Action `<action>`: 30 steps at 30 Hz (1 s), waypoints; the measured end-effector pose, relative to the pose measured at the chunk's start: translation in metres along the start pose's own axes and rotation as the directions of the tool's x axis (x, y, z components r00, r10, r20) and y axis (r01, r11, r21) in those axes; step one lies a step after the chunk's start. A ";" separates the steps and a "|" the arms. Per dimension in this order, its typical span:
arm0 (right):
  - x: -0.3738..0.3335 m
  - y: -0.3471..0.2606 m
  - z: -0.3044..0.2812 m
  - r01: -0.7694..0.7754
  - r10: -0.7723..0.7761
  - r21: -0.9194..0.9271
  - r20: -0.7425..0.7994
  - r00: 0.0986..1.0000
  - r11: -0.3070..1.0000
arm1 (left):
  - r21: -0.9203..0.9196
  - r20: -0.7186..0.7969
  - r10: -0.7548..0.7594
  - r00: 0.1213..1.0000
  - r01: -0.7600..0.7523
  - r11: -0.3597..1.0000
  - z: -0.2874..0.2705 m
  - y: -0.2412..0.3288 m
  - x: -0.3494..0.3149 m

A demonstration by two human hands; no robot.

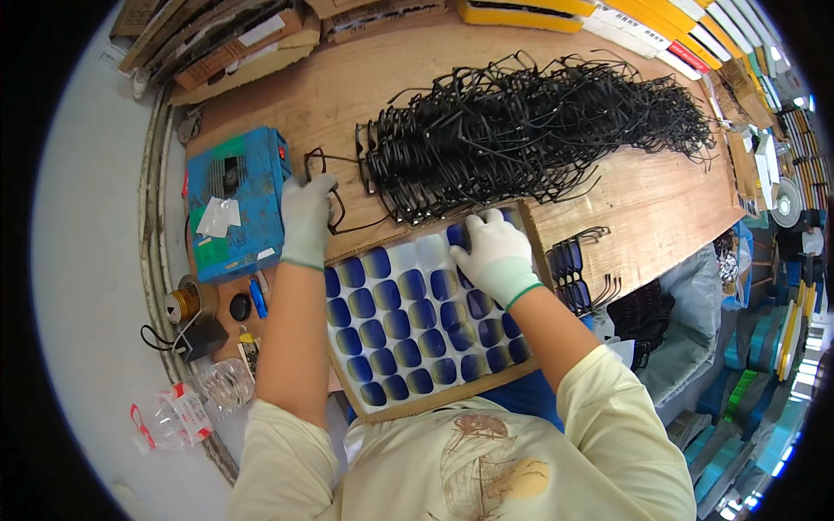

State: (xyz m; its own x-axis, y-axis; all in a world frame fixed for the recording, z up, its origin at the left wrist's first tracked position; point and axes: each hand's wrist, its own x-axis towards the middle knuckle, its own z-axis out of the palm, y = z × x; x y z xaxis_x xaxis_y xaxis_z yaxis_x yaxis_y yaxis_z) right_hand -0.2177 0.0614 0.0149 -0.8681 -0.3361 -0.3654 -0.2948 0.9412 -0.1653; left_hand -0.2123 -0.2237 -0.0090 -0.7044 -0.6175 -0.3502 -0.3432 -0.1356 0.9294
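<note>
A black eyeglass frame (337, 208) is gripped by my gloved left hand (306, 217), beside the blue box. Its empty rims and temples stick out around the fingers. My gloved right hand (499, 252) rests over the far side of a cardboard tray (417, 404), thumb and fingers apart. Rows of blue-to-yellow tinted lenses (421, 313) lie in the tray. One dark blue lens (456, 234) is right by my right fingertips; whether they touch it I cannot tell. Beyond the tray spreads a long heap of black eyeglass frames (521, 130).
Glasses with dark lenses (569, 273) lie right of the tray. A blue box (233, 200) with a vent stands at the left, near a wire spool (181, 306) and a plastic bottle (178, 415). Cardboard boxes (243, 52) and yellow boxes (530, 13) line the far edge.
</note>
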 end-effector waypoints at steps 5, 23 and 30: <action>-0.003 0.008 0.011 0.112 -0.087 0.149 -0.168 0.982 0.982 | -0.176 0.060 0.236 0.970 -0.222 0.959 -0.014 0.013 -0.121; -0.271 -0.048 0.011 0.478 -0.097 0.820 -0.473 0.875 0.313 | 0.253 0.670 0.215 0.711 -0.491 0.834 -0.095 -0.018 -0.340; -0.276 -0.046 0.005 0.488 -0.092 0.811 -0.486 0.869 0.324 | 0.261 0.726 0.254 0.639 -0.598 0.758 -0.101 -0.016 -0.345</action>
State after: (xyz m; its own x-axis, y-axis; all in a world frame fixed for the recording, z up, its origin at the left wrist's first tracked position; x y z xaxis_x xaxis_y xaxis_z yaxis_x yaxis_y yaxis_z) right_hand 0.0373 0.1101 0.1183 -0.9213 -0.3616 0.1427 -0.1949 0.1119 -0.9744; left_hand 0.0985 -0.0869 0.1085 -0.9884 0.1338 -0.0726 -0.0014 0.4687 0.8833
